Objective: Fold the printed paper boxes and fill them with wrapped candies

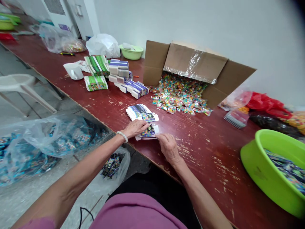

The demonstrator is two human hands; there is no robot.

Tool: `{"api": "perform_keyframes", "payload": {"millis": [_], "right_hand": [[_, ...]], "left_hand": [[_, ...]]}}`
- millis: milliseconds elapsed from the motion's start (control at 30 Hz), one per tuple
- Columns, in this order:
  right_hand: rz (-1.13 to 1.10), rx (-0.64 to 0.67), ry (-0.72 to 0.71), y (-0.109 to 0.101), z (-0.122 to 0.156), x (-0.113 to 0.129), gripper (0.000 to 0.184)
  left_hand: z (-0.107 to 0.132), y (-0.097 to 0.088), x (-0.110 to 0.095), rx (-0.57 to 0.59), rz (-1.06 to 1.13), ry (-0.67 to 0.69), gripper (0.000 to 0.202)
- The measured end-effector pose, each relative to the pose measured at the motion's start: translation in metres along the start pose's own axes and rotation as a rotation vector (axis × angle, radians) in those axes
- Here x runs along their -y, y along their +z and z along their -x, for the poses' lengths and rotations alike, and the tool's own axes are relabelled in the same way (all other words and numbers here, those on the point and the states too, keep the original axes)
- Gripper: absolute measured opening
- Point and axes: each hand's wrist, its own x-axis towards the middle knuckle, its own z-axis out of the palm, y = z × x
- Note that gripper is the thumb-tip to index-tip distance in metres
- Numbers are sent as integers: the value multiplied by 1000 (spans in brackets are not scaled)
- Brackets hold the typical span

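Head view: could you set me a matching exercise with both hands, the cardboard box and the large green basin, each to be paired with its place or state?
Things
1. left hand
2. right hand
3. cardboard box
4. large green basin

Places and states
A. at the picture's right edge, with printed packets inside
B. over the printed cartons, a beaded bracelet at its wrist
C. near the wall, wrapped candies spilling from its opening
D. at the cartons' right end, no bracelet at its wrist

Pairs: 1-B, 2-D, 3-C, 4-A
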Motion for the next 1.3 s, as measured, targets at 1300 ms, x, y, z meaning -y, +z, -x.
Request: {"api": "perform_keyframes", "payload": {"millis": [1300], "right_hand": [[-245,154,48,-67,3,14,52]], "left_hand": [[21,14,-42,1028,1343,-408,54]]}}
